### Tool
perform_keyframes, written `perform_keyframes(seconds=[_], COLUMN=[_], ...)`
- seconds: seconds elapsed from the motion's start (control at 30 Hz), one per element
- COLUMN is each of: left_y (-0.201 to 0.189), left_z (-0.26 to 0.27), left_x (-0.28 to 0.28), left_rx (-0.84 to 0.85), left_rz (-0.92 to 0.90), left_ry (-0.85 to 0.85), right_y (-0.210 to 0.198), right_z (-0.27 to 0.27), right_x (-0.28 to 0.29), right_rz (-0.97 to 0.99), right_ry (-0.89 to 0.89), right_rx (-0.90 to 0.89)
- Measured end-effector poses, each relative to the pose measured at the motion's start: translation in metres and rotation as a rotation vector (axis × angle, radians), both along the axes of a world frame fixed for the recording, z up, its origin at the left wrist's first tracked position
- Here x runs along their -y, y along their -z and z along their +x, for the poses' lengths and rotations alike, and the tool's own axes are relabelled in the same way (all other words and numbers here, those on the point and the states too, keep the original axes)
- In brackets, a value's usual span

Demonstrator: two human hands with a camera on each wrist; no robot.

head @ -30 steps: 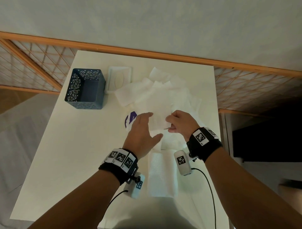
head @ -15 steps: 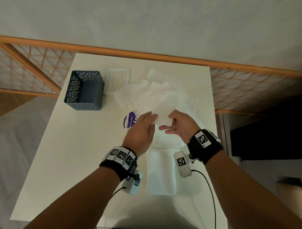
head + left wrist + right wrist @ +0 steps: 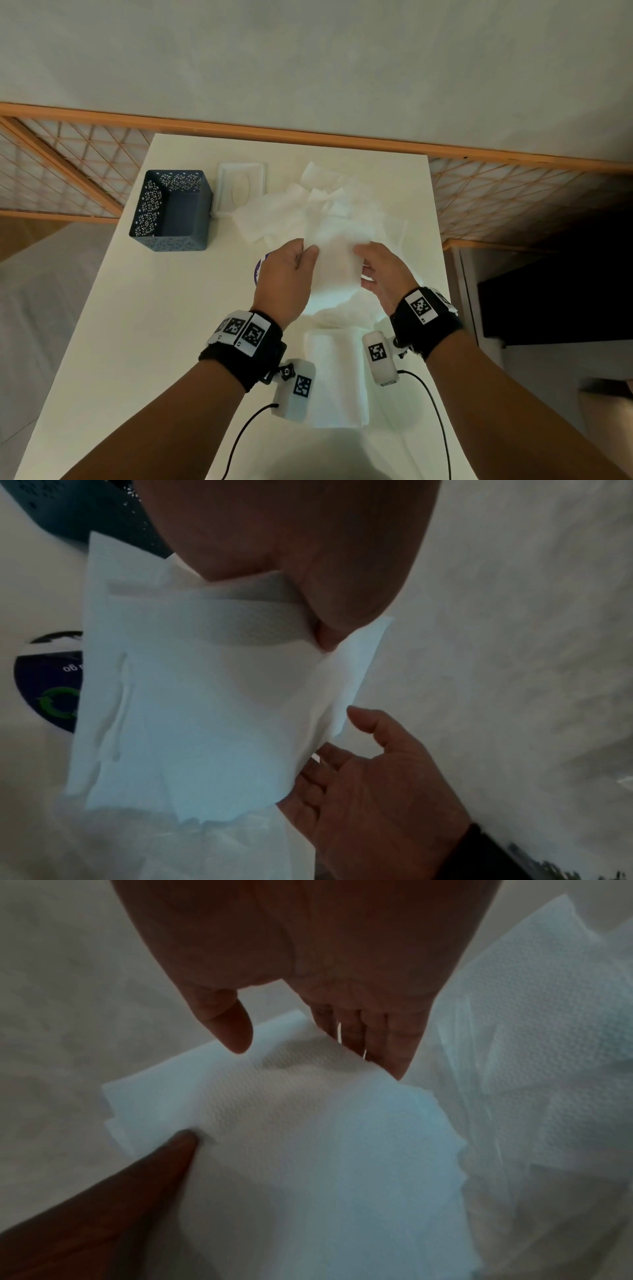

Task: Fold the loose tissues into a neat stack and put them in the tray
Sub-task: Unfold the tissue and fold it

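Observation:
A single white tissue hangs in the air between my two hands, above the table. My left hand pinches its left edge, and the thumb presses into the sheet. My right hand holds the right edge, fingers behind the sheet and thumb at the rim. Beyond the hands lies a loose pile of tissues. A folded stack rests near the front edge, between my wrists. The dark blue perforated tray stands at the back left.
A white tissue box lid lies between the tray and the pile. A purple round label shows partly under my left hand. A wooden lattice rail runs behind the table. The table's right edge is close to my right wrist.
The tissue has come up off the pile and now hangs spread between both hands. My left hand went from flat on the sheet to pinching its edge.

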State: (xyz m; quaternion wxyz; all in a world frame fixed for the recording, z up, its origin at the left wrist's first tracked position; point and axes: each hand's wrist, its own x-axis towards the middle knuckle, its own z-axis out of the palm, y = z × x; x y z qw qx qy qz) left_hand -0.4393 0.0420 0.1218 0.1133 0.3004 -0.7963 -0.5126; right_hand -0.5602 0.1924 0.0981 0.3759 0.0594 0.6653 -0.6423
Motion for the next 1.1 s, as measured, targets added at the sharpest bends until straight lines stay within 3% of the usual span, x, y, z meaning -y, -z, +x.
perform_keyframes(seconds=[0.23, 0.63, 0.83, 0.97, 1.1], left_y=[0.001, 0.032, 0.032, 0.027, 0.018], left_z=[-0.002, -0.007, -0.002, 0.001, -0.002], left_x=[0.006, 0.021, 0.025, 0.022, 0.020], left_rx=[-0.007, 0.028, 0.020, 0.057, 0.024], left_rz=[0.085, 0.323, 0.241, 0.124, 0.143], left_ry=[-0.079, -0.234, -0.228, -0.136, -0.072], right_y=[0.010, 0.010, 0.007, -0.003, -0.016], right_z=[-0.001, -0.008, -0.008, -0.002, 0.003], right_x=[-0.005, -0.010, -0.006, -0.001, 0.003], right_rz=[-0.002, 0.109, 0.186, 0.078, -0.057], right_ry=[-0.056, 0.035, -0.044, -0.080, -0.142], right_rx=[-0.146, -0.208, -0.299, -0.276, -0.217])
